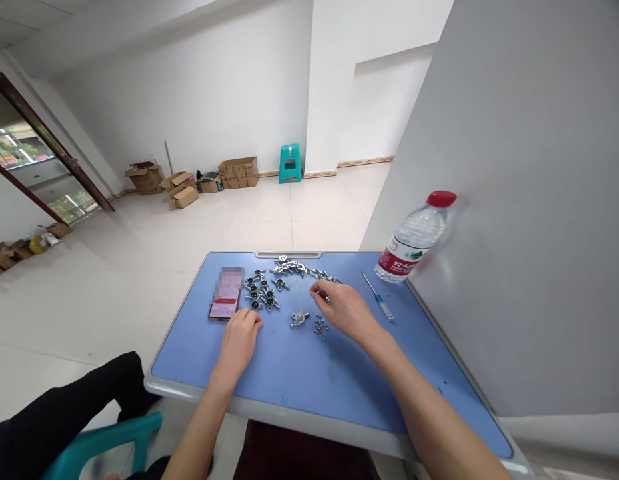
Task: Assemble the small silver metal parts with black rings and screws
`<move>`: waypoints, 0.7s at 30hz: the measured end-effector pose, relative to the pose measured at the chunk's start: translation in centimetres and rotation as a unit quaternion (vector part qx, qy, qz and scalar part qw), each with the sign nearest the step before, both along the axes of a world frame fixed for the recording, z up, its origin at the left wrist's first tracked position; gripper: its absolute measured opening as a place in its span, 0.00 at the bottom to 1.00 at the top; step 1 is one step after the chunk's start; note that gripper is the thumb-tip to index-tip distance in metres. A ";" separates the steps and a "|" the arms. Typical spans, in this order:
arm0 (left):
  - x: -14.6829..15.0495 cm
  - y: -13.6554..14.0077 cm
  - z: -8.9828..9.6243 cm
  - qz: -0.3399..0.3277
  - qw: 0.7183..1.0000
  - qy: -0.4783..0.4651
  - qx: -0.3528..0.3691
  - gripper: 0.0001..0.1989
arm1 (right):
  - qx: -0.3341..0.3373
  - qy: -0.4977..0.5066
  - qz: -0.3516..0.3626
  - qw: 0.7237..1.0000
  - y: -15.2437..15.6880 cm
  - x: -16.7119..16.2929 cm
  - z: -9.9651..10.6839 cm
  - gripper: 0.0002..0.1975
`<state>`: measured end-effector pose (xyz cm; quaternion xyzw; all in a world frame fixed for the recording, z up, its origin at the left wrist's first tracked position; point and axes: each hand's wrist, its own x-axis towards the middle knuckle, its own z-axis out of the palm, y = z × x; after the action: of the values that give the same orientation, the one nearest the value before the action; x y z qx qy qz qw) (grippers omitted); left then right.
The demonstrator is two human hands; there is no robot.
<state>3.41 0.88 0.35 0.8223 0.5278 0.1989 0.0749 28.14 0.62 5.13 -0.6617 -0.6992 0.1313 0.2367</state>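
My left hand (pixel 240 334) rests on the blue table with its fingers curled in, and nothing shows between them. It lies just below a phone (pixel 224 301) and a group of small metal fittings with round black centres (pixel 264 293). Above the table, my right hand (pixel 344 305) has thumb and fingers pinched together; whatever is in the pinch is too small to make out. Between the hands lies a single metal fitting (pixel 299 319), with a little pile of small screws (pixel 320 325) beside it. Metal plates (pixel 289 267) and more small metal pieces (pixel 322 274) lie farther back, the latter partly behind my right hand.
A screwdriver (pixel 379 298) with a clear blue handle lies to the right. Behind it a red-capped water bottle (pixel 414 240) stands by the grey panel (pixel 529 233). A person's dark-clothed leg (pixel 84 393) and a green chair (pixel 104 440) are at the left. Cardboard boxes (pixel 238 173) line the wall.
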 end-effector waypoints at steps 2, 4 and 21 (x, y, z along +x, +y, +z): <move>0.5 -0.5 0.2 -0.018 0.999 0.013 0.032 0.09 | 0.003 0.007 -0.007 1.000 0.1 0.1 0.1 0.11; 1.8 -1.2 0.6 -0.065 0.995 -0.003 0.070 0.09 | 0.007 0.013 -0.015 1.000 0.1 0.3 0.2 0.11; 9.8 -0.9 -0.5 -0.196 0.971 0.036 0.128 0.13 | -0.001 -0.026 -0.023 0.999 0.6 0.6 -0.6 0.11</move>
<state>13.18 0.03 -0.16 0.9193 0.3285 0.2164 -0.0128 28.78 1.23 4.58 -0.6813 -0.6894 0.1090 0.2207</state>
